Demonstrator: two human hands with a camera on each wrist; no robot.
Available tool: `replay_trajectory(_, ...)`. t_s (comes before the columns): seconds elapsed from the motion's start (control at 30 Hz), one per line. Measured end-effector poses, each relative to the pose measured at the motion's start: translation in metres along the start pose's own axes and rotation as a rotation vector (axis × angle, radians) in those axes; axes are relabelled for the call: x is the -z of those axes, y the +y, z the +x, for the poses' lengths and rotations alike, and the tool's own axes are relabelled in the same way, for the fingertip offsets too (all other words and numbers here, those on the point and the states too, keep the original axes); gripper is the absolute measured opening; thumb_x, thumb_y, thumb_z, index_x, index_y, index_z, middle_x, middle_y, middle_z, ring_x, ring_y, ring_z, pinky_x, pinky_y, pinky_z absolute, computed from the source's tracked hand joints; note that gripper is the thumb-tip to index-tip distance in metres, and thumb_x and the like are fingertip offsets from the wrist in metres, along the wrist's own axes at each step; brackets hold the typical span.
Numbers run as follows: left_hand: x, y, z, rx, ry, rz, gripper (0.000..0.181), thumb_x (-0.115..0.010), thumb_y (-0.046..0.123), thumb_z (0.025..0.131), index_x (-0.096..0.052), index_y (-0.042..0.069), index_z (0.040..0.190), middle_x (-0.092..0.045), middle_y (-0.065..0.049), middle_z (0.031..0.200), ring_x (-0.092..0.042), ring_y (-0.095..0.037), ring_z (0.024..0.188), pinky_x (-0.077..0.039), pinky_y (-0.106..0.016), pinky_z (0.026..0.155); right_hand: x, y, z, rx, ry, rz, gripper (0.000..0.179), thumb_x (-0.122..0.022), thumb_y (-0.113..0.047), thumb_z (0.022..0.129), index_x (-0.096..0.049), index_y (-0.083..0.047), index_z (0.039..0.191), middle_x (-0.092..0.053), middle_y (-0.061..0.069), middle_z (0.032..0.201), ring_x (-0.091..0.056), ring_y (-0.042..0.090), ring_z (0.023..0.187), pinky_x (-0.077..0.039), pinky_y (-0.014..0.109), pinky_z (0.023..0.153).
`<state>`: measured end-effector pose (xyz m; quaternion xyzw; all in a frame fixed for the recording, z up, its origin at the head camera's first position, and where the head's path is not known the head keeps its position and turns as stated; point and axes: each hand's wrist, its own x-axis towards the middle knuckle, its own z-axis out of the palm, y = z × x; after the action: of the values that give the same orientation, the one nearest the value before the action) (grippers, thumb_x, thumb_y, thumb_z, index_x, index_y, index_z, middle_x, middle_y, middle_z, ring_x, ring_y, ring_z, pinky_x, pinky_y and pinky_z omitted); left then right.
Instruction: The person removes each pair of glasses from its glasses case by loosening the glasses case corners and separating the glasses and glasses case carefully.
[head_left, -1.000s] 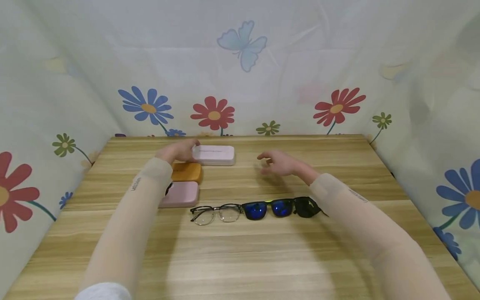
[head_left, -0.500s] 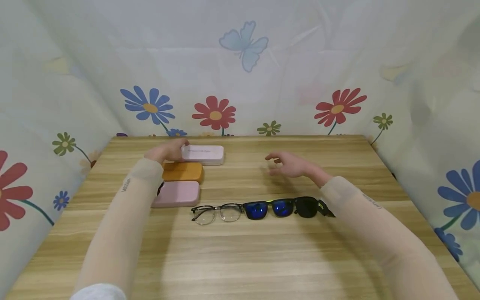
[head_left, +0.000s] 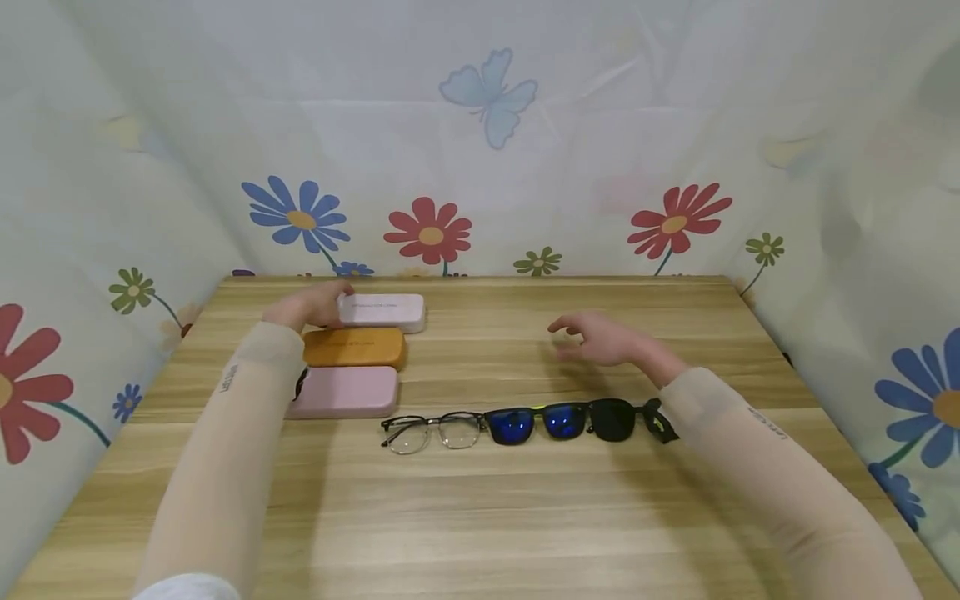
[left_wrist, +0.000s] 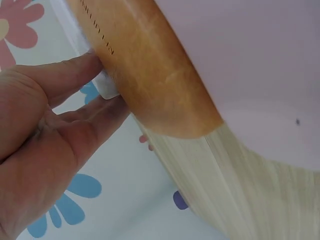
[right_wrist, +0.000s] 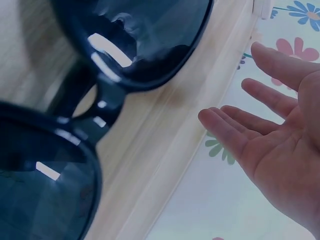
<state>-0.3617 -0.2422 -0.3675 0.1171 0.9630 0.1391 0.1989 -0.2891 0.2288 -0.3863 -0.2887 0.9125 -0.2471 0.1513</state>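
Observation:
At the back left of the table, my left hand (head_left: 311,305) grips the left end of a pale pinkish-white glasses case (head_left: 388,312). The left wrist view has its thumb and fingers on either side of that case's end (left_wrist: 107,86). Just in front lies an orange glasses case (head_left: 356,347), then a pink glasses case (head_left: 345,392), the three stacked in rows toward me. My right hand (head_left: 600,338) hovers over the right part of the table, fingers loosely bent and holding nothing. Large in the right wrist view are dark sunglasses (right_wrist: 40,190).
Across the middle of the table runs a row: clear-lens eyeglasses (head_left: 459,429), blue-lensed sunglasses (head_left: 512,426) and black sunglasses (head_left: 612,420) at the right, beside my right forearm. A flowered curtain (head_left: 585,150) hangs behind the wooden table (head_left: 480,517).
My left hand has slid the pale case leftward along the back, bringing it over behind the orange case. My right hand has drifted a little to the right.

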Motion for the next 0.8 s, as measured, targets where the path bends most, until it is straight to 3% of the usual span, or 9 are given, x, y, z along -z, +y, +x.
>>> replay_trajectory(0.27, 0.002, -0.012, -0.008, 0.040, 0.009, -0.028, 0.059, -0.066, -0.003, 0.093, -0.039, -0.007, 0.146, -0.042, -0.035, 0.145, -0.042, -0.047, 0.124, -0.030, -0.063, 0.111, 0.000, 0.007, -0.003, -0.007, -0.011, -0.016, 0.048, -0.068, -0.014, 0.100, -0.055, 0.007, 0.140, -0.054, 0.026, 0.143, -0.050, 0.048, 0.131, -0.042, 0.060, 0.105)
replay_trajectory(0.6, 0.005, -0.017, -0.013, 0.032, 0.001, -0.049, 0.060, -0.064, -0.006, 0.093, -0.038, -0.008, 0.146, -0.040, -0.037, 0.144, -0.041, -0.047, 0.123, -0.029, -0.064, 0.111, 0.001, 0.010, -0.014, -0.035, -0.010, -0.019, 0.048, -0.068, -0.013, 0.100, -0.054, 0.006, 0.141, -0.053, 0.027, 0.144, -0.049, 0.048, 0.132, -0.040, 0.061, 0.106)
replay_trajectory(0.8, 0.006, -0.019, -0.015, 0.102, -0.011, -0.055, 0.061, -0.059, -0.004, 0.095, -0.036, 0.001, 0.151, -0.032, -0.036, 0.152, -0.036, -0.050, 0.130, -0.025, -0.071, 0.110, 0.001, 0.013, -0.015, -0.051, -0.002, -0.025, 0.049, -0.071, -0.014, 0.098, -0.056, 0.005, 0.141, -0.056, 0.026, 0.141, -0.051, 0.046, 0.130, -0.041, 0.059, 0.106)
